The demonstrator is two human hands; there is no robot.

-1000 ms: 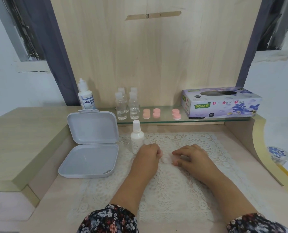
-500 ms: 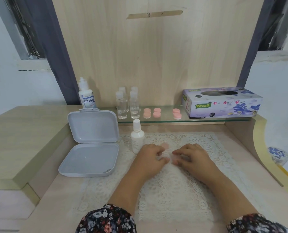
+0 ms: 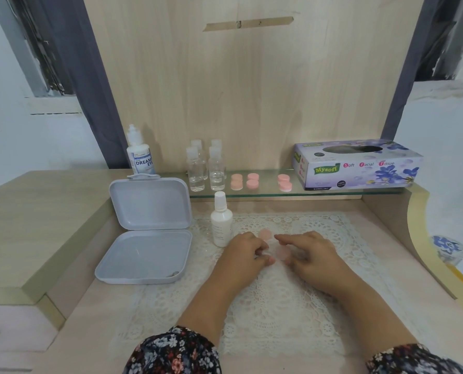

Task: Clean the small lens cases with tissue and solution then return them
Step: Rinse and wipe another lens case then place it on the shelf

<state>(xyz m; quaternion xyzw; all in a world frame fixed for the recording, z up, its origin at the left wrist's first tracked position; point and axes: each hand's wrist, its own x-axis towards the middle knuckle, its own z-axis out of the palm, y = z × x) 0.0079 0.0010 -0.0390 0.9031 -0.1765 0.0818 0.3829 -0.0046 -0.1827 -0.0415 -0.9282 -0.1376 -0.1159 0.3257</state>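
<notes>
Both hands low on lace mat (image 3: pixel 265 306). Two pink lens cases between them: one (image 3: pixel 265 234) beyond left hand (image 3: pixel 245 252), one (image 3: pixel 282 252) touching right hand (image 3: pixel 310 252) fingertips. Fingers loosely curled, no firm grip visible. Tissue box (image 3: pixel 357 164) far right.

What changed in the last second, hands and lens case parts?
The hands have drawn apart. One pink piece now lies bare on the lace mat past the left hand; another pink piece shows at the right hand fingertips. Earlier both were hidden under the hands. White bottle, open grey box, shelf items unchanged.
</notes>
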